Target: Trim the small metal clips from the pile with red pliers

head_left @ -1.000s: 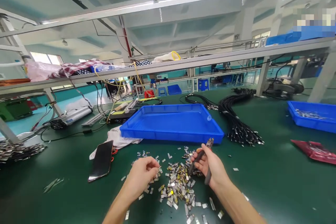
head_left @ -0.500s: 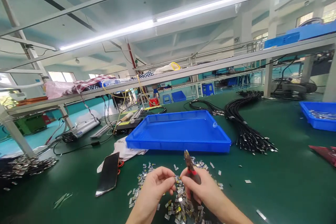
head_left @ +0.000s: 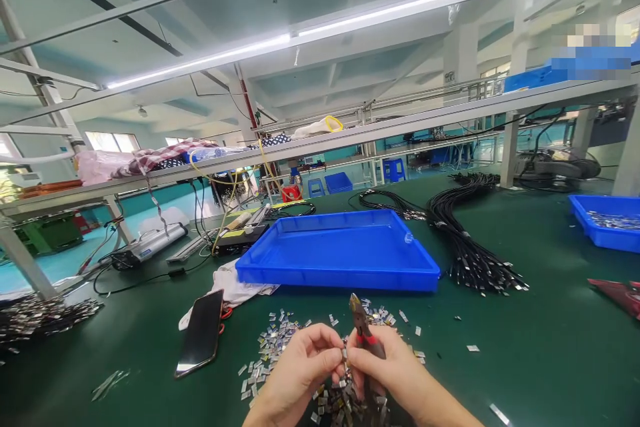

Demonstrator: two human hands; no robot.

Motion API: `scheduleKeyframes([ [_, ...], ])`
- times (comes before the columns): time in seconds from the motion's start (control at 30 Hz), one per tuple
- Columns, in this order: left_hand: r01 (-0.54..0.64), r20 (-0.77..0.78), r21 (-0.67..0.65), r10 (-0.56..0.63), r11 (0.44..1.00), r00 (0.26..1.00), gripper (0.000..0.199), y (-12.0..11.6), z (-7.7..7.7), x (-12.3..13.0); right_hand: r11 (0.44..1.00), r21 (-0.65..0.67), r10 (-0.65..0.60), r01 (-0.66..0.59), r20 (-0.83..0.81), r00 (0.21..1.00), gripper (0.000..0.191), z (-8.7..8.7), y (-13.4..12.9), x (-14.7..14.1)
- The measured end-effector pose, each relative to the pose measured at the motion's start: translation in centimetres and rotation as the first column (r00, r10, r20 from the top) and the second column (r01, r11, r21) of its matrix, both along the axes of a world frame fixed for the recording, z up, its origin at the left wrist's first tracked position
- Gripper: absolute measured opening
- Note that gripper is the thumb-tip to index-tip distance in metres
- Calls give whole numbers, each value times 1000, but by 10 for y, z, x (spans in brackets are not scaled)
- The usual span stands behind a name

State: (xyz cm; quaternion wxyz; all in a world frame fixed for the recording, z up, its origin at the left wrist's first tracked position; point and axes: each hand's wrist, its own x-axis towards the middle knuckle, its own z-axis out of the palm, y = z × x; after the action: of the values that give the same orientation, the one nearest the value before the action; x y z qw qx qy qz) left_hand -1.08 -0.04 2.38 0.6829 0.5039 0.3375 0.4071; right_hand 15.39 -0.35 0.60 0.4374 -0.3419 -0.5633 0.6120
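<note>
the right hand [head_left: 384,361] is wrapped around the red-and-black diagonal cutters [head_left: 359,321], holding them with the nose up and away from the body, the long axis leaning slightly left toward the front wall of the blue plastic tray [head_left: 340,278]. the left hand [head_left: 311,363] is just beside it, thumb and forefinger drawn almost together; whether a metal piece is pinched there is too small to tell. what matters in space is this: the left fingertips lie left of the cutters and nearer the body than the nose, close against the right thumb, so the cutting end points past them, not at them. the loose metal connector shells [head_left: 280,335] spread beneath and left of both hands, on the green tabletop [head_left: 430,373], the left hand being nearer to that left scatter, the smartphone [head_left: 201,333] farther left.
</note>
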Motion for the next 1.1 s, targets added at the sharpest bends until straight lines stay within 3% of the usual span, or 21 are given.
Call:
scheduleKeyframes([
  [0.27, -4, 34, -21, 5, 1000, 999, 15, 1, -3, -3, 999, 5, -48, 48, -8, 999, 19, 1, 3, 0],
  [0.57, -82, -80, 77, 88, 994, 993, 10, 0, -5, 0, 960, 246, -192, 133, 233, 953, 13, -6, 1, -2],
  [0.67, -67, -59, 54, 70, 996, 996, 10, -1, -8, 1, 947, 289, -226, 142, 281, 933, 14, -5, -1, -3],
  [0.93, 13, 76, -36, -10, 999, 997, 14, 0, -13, 0, 997, -41, -65, 66, 24, 998, 19, -6, -3, -11],
  [1.1, 69, 130, -48, -62, 996, 990, 15, 0, -14, -1, 992, -99, -78, 77, -4, 997, 24, -7, -3, -15],
])
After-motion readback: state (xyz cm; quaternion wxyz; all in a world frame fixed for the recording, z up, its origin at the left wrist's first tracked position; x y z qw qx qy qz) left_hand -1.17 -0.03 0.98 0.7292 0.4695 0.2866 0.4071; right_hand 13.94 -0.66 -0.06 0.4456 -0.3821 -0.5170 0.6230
